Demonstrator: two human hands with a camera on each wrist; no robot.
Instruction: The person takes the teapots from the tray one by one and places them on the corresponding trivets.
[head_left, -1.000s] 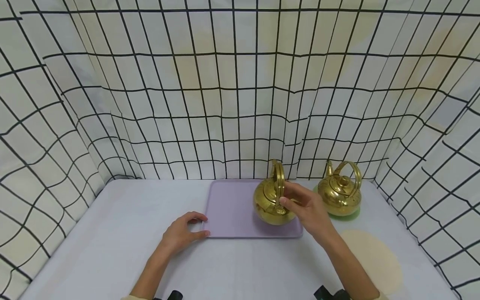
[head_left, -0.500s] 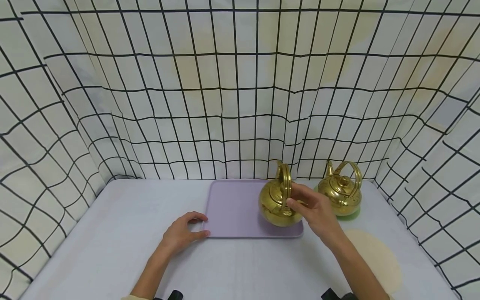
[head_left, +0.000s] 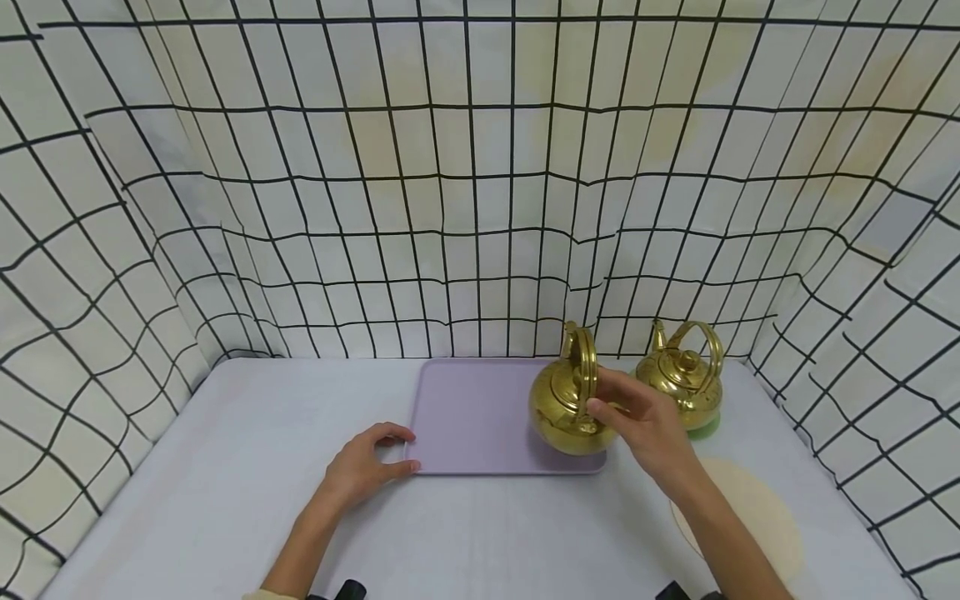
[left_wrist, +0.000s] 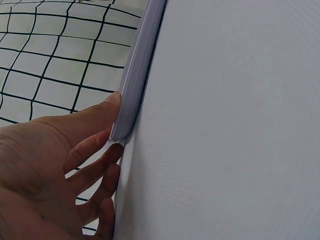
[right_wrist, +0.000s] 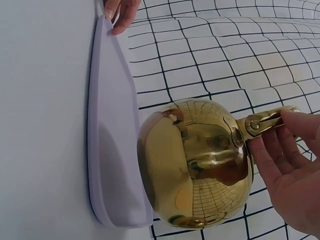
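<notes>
My right hand [head_left: 648, 421] grips the arched handle of a shiny brass kettle [head_left: 558, 417] over the right part of a lavender tray [head_left: 465, 421]. In the right wrist view, thumb and fingers close around the kettle's handle, and the round body [right_wrist: 200, 165] appears raised above the tray [right_wrist: 112, 145], which bears a shadow. My left hand [head_left: 365, 462] holds the tray's front left corner. Up close in the left wrist view, its thumb presses the rim [left_wrist: 132, 95] while the other fingers bend at the corner.
A second brass kettle [head_left: 678, 392] stands at the back right on a green round mat [head_left: 705, 428]. Nearer, a cream round mat [head_left: 757, 517] lies partly under my right forearm. White cloth covers the table [head_left: 247, 450]; black-gridded white walls [head_left: 480, 200] enclose the back and sides.
My right hand has carried the kettle rightward and slightly toward me over the tray. The left hand and tray have stayed in place.
</notes>
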